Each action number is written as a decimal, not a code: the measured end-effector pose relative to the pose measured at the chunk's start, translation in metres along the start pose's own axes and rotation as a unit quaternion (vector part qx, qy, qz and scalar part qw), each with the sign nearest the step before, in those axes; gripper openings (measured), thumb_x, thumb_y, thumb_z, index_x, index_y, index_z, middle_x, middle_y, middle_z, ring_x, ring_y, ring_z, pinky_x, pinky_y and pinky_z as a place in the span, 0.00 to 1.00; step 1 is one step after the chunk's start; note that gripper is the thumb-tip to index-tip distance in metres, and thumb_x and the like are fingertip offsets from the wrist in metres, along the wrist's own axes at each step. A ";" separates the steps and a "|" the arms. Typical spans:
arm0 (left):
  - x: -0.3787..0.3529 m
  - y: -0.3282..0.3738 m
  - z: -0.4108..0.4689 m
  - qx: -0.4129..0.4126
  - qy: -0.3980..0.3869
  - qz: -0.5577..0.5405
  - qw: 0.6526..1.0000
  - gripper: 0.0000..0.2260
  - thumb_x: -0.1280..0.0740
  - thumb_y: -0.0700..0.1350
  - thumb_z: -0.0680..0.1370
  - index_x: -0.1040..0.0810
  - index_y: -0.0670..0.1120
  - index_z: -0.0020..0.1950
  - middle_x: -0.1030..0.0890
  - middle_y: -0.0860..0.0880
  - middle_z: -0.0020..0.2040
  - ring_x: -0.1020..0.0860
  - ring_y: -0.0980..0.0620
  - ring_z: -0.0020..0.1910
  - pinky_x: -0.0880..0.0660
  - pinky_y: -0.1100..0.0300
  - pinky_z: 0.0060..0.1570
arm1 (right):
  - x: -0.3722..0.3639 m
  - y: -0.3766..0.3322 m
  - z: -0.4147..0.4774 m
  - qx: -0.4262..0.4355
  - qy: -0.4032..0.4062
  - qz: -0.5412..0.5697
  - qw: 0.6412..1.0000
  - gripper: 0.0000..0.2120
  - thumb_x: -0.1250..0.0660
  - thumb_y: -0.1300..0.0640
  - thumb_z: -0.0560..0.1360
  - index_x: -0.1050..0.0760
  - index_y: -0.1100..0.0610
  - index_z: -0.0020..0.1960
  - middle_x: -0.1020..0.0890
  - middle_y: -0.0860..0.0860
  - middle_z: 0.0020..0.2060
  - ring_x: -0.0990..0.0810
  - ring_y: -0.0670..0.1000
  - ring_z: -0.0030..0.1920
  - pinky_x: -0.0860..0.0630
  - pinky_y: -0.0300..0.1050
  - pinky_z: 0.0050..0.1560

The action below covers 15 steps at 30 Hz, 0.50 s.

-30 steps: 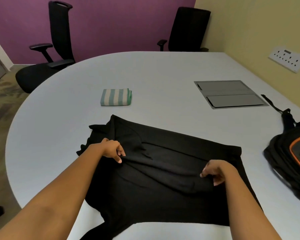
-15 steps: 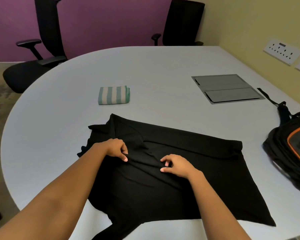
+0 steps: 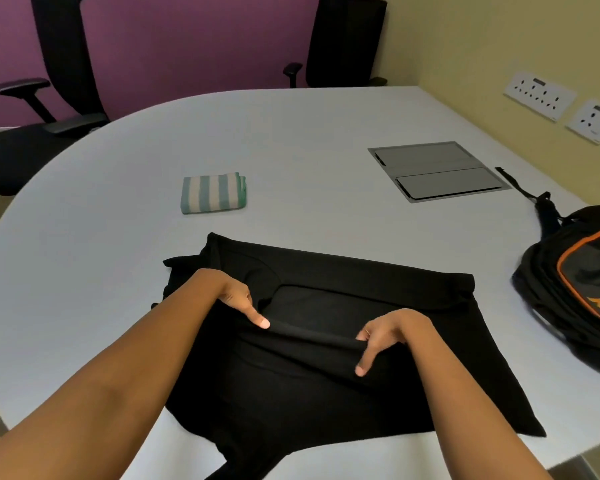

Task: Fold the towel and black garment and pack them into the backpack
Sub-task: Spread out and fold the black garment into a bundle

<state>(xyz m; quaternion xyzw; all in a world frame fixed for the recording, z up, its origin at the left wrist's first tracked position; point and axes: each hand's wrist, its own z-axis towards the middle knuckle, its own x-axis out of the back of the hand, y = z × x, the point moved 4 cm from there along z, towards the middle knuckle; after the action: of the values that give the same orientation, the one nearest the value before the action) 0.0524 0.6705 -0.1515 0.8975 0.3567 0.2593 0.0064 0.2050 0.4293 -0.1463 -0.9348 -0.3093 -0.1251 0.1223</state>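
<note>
The black garment (image 3: 378,282) lies spread on the near part of the pale table (image 3: 309,126). Both hands pinch one raised ridge of its cloth. My left hand (image 3: 239,299) grips the ridge's left end and my right hand (image 3: 385,336) grips its right end. Beyond the garment, a folded green-and-white striped towel (image 3: 213,193) rests flat. At the table's right edge lies the black backpack (image 3: 579,278) with orange trim, its strap trailing toward the wall.
A grey cable hatch (image 3: 437,171) is set into the table at the right. Two black office chairs (image 3: 59,81) stand behind the table by the purple wall. Wall sockets (image 3: 539,95) sit on the yellow wall at right.
My right hand moved left across the garment, then back to the right, and it now pinches a fold. A ridge of cloth has been lifted between both hands.
</note>
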 end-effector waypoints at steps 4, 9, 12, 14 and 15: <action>0.005 -0.003 0.000 -0.005 -0.023 0.039 0.999 0.29 0.29 0.62 0.69 0.26 0.49 0.64 0.29 0.51 0.67 0.31 0.49 0.67 0.38 0.52 0.70 | 0.010 0.018 -0.014 -0.069 0.006 -0.061 0.996 0.36 0.27 0.50 0.70 0.38 0.54 0.73 0.31 0.53 0.69 0.25 0.52 0.57 0.29 0.49 0.65; 0.016 -0.004 -0.003 -0.076 -0.019 -0.060 0.995 0.11 0.28 0.61 0.68 0.19 0.54 0.37 0.19 0.57 0.43 0.22 0.55 0.48 0.32 0.56 0.64 | 0.047 0.039 -0.080 0.013 0.103 0.078 0.992 0.12 0.27 0.48 0.69 0.19 0.52 0.51 0.17 0.46 0.49 0.20 0.48 0.52 0.25 0.39 0.55; 0.032 0.007 -0.007 -0.119 0.016 -0.131 0.984 0.19 0.29 0.65 0.64 0.18 0.49 0.31 0.22 0.57 0.29 0.23 0.57 0.34 0.29 0.58 0.54 | 0.077 0.046 -0.120 0.052 0.168 0.162 0.971 0.09 0.26 0.49 0.69 0.17 0.54 0.45 0.15 0.50 0.41 0.16 0.51 0.45 0.22 0.47 0.54; 0.042 0.012 -0.010 -0.139 0.034 -0.153 0.978 0.22 0.30 0.66 0.64 0.18 0.45 0.35 0.22 0.51 0.30 0.23 0.51 0.34 0.27 0.56 0.51 | 0.093 0.052 -0.131 0.074 0.202 0.222 0.951 0.10 0.27 0.49 0.69 0.16 0.54 0.47 0.14 0.52 0.43 0.16 0.54 0.46 0.21 0.49 0.51; 0.047 0.013 -0.012 -0.158 0.046 -0.163 0.973 0.22 0.30 0.67 0.63 0.19 0.47 0.33 0.22 0.52 0.31 0.23 0.52 0.35 0.27 0.59 0.48 | 0.100 0.056 -0.132 0.072 0.225 0.232 0.944 0.10 0.27 0.50 0.69 0.16 0.54 0.47 0.14 0.52 0.43 0.16 0.54 0.46 0.21 0.47 0.48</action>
<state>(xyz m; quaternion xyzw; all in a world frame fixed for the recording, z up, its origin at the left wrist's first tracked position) 0.0842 0.6887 -0.1171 0.8021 0.4526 0.3486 0.1740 0.2963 0.3998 -0.0001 -0.9169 -0.0561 -0.2773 0.2816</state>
